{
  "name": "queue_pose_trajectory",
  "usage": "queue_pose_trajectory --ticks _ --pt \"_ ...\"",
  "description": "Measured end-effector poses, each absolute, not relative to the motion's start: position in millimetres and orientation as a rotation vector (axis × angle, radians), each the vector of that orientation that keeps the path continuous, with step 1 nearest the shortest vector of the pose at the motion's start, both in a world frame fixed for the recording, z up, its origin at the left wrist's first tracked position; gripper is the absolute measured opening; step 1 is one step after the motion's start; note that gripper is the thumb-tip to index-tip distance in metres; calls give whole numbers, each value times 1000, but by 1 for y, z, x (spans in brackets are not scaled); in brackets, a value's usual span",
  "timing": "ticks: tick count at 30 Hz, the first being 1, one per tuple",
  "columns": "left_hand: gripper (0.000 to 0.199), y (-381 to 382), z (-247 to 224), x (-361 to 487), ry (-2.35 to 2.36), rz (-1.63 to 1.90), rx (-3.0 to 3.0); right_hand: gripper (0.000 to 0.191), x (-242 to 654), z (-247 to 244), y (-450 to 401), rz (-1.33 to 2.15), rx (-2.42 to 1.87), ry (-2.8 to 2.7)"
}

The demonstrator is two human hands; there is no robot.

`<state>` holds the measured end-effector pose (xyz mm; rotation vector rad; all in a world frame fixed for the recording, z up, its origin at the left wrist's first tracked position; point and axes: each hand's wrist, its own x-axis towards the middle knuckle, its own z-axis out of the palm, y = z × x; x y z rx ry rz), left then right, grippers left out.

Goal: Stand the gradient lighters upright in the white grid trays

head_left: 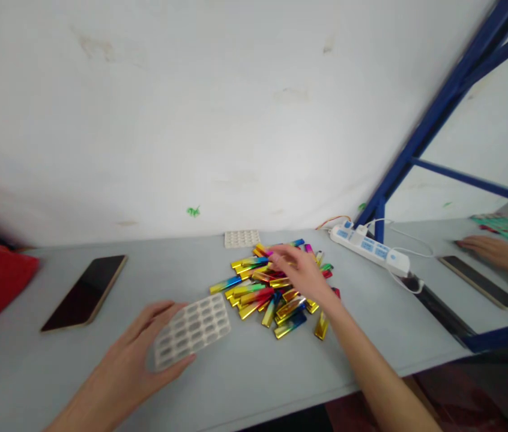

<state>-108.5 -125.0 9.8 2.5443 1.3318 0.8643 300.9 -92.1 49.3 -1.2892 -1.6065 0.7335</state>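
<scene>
Left hand (134,354) part-curled, gripping white pocketed tray (200,327) by its left end; right end looks unsupported, could dip. Right hand (301,273) loosely bent over shiny pieces (254,295), right of tray; grip unclear. Slick, loose stack: one nudge could scatter it.

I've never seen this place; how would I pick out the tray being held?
Start at the grey table along the white wall and find the heap of shiny multicoloured pieces. Left of its near side, the person's left hand grips a pale tray with rows of small pockets. A similar tray sits beside the wall; this one is in a hand.
</scene>
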Motion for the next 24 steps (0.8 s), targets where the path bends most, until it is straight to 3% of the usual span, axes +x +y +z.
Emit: queue_pose_trajectory --ticks 3,6,13,18,24 --pt "67 -136 -10 -124 1340 660 2615 37 368 50 -52 312 -1642 -1744" --pt "68 -130 -16 -118 1254 595 2668 40 407 47 -14 151 -1885 -2124" --pt "62 -99 12 -76 1112 507 2604 13 418 43 15 196 -1869 -2265" --pt "60 -80 19 -67 1045 497 2560 14 435 45 1 225 -1826 -2086" --pt "60 -50 22 -60 1006 498 2621 57 410 44 -19 792 -1276 -1076"
